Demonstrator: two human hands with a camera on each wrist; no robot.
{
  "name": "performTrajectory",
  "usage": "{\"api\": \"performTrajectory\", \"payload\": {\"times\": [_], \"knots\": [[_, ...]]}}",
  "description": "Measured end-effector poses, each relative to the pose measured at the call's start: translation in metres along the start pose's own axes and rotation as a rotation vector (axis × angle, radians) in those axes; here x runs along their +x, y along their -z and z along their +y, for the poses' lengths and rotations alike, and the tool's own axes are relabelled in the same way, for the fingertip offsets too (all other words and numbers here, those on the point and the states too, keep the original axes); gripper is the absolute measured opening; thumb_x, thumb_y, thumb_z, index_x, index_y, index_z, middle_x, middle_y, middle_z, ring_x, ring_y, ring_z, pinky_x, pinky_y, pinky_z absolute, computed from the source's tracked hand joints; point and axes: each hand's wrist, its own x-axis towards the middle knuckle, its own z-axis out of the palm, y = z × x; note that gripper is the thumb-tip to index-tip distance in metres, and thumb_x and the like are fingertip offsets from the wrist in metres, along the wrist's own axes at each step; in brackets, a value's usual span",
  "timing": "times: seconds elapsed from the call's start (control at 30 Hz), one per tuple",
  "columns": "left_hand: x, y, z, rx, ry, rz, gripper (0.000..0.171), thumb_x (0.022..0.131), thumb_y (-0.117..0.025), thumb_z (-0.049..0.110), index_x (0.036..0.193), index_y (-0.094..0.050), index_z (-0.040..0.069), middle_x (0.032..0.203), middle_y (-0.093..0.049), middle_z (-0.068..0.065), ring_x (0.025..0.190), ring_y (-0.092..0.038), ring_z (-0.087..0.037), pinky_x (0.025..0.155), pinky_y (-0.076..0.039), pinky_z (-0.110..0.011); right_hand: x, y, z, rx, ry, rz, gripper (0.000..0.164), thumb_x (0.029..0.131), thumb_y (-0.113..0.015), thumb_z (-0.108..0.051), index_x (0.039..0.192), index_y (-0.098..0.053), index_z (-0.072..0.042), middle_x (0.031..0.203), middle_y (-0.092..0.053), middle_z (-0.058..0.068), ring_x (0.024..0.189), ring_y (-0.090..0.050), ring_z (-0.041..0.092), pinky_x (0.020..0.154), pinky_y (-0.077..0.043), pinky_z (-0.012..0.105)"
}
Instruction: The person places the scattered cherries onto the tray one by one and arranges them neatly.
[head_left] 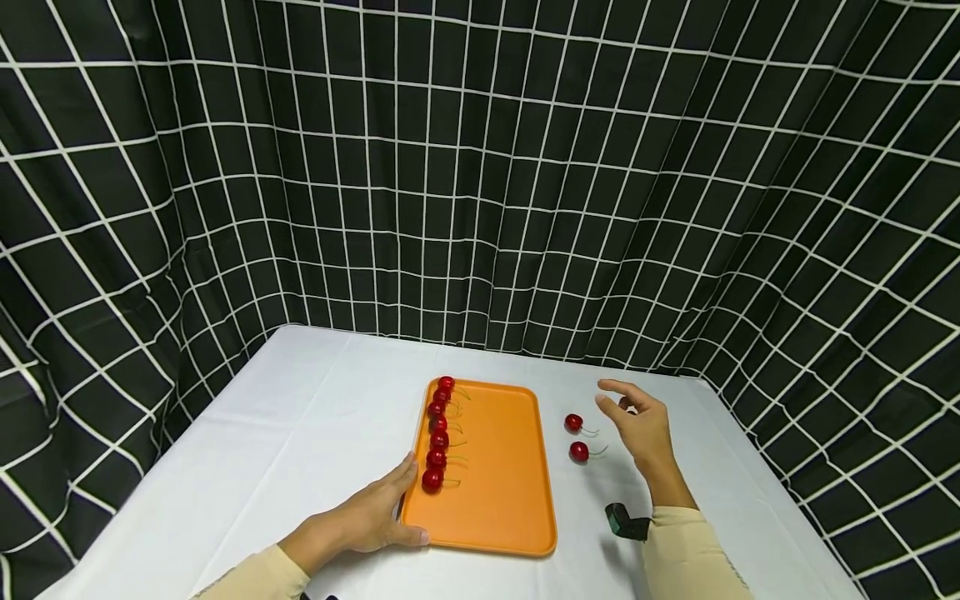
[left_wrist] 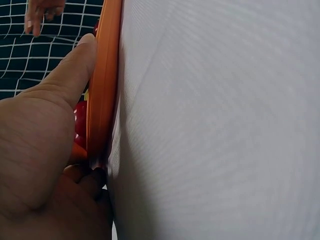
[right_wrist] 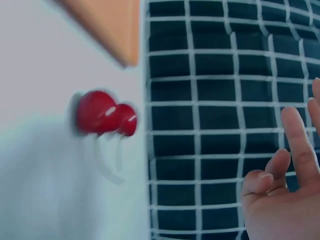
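Observation:
An orange tray [head_left: 498, 467] lies on the table, with several red cherries [head_left: 439, 440] in a row along its left side, stems pointing right. My left hand [head_left: 367, 512] grips the tray's near left corner; in the left wrist view the thumb [left_wrist: 70, 70] lies along the rim and other fingers are partly hidden at its edge. Two loose cherries, a far one [head_left: 573, 422] and a near one [head_left: 579, 452], sit on the cloth right of the tray. Above the table beside them, my right hand [head_left: 645, 427] is raised with loosely bent fingers, holding nothing.
White cloth [head_left: 322, 417] covers the table. A black curtain with a white grid [head_left: 450, 167] encloses its back and sides. Near my right wrist is a small dark device [head_left: 626, 523].

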Motion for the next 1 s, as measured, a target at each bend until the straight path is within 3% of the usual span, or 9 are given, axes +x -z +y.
{"api": "performTrajectory", "payload": {"times": [0.17, 0.33, 0.47, 0.6, 0.77, 0.9, 1.0], "knots": [[0.000, -0.001, -0.001, 0.001, 0.004, 0.005, 0.113, 0.075, -0.073, 0.059, 0.151, -0.019, -0.004, 0.159, -0.002, -0.016, 0.140, -0.017, -0.041, 0.109, -0.022, -0.058, 0.007, 0.004, 0.047, -0.037, -0.126, -0.018, 0.032, 0.087, -0.075, -0.018, 0.115, -0.070, -0.004, 0.111, -0.068, 0.009, 0.091, -0.044, 0.017, 0.058, -0.039, 0.022], [0.000, -0.002, 0.000, 0.013, 0.002, 0.013, 0.113, 0.074, -0.072, 0.060, 0.150, -0.019, -0.005, 0.159, -0.003, -0.017, 0.140, -0.018, -0.041, 0.109, -0.023, -0.057, 0.006, 0.005, 0.075, -0.123, -0.213, -0.056, 0.034, 0.088, -0.073, -0.019, 0.117, -0.068, -0.002, 0.116, -0.066, 0.012, 0.092, -0.046, 0.019, 0.070, -0.041, 0.026], [0.000, -0.001, -0.001, 0.014, 0.006, 0.008, 0.113, 0.074, -0.072, 0.060, 0.151, -0.020, -0.004, 0.159, -0.002, -0.016, 0.140, -0.017, -0.041, 0.109, -0.023, -0.057, 0.002, 0.006, 0.090, -0.240, -0.264, -0.133, 0.034, 0.089, -0.071, -0.020, 0.117, -0.068, -0.002, 0.121, -0.064, 0.015, 0.105, -0.053, 0.027, 0.085, -0.044, 0.037], [0.001, -0.001, 0.000, 0.006, 0.006, 0.005, 0.112, 0.074, -0.072, 0.059, 0.151, -0.020, -0.004, 0.159, -0.003, -0.016, 0.140, -0.017, -0.041, 0.109, -0.022, -0.057, -0.002, 0.006, 0.100, -0.313, -0.281, -0.220, 0.032, 0.088, -0.070, -0.021, 0.115, -0.070, -0.003, 0.121, -0.064, 0.016, 0.118, -0.050, 0.035, 0.097, -0.039, 0.050], [0.001, -0.002, -0.002, 0.009, 0.013, 0.005, 0.113, 0.074, -0.072, 0.060, 0.151, -0.020, -0.004, 0.159, -0.002, -0.015, 0.140, -0.017, -0.041, 0.109, -0.022, -0.058, -0.005, 0.002, 0.100, -0.336, -0.287, -0.276, 0.029, 0.084, -0.071, -0.014, 0.111, -0.071, -0.003, 0.108, -0.066, 0.015, 0.103, -0.057, 0.032, 0.080, -0.047, 0.041], [0.002, -0.002, -0.002, 0.013, 0.014, 0.006, 0.113, 0.073, -0.072, 0.060, 0.151, -0.020, -0.004, 0.159, -0.002, -0.015, 0.140, -0.017, -0.042, 0.108, -0.022, -0.059, -0.005, 0.001, 0.101, -0.326, -0.278, -0.295, 0.027, 0.080, -0.073, -0.005, 0.107, -0.071, 0.000, 0.091, -0.065, 0.009, 0.081, -0.057, 0.022, 0.063, -0.046, 0.031], [0.002, -0.002, -0.002, 0.011, 0.018, 0.006, 0.114, 0.072, -0.072, 0.061, 0.151, -0.020, -0.003, 0.159, -0.002, -0.015, 0.140, -0.017, -0.041, 0.108, -0.022, -0.058, -0.005, 0.001, 0.103, -0.352, -0.268, -0.317, 0.023, 0.080, -0.073, -0.002, 0.102, -0.071, 0.001, 0.083, -0.064, 0.005, 0.073, -0.055, 0.019, 0.059, -0.045, 0.029]]}}
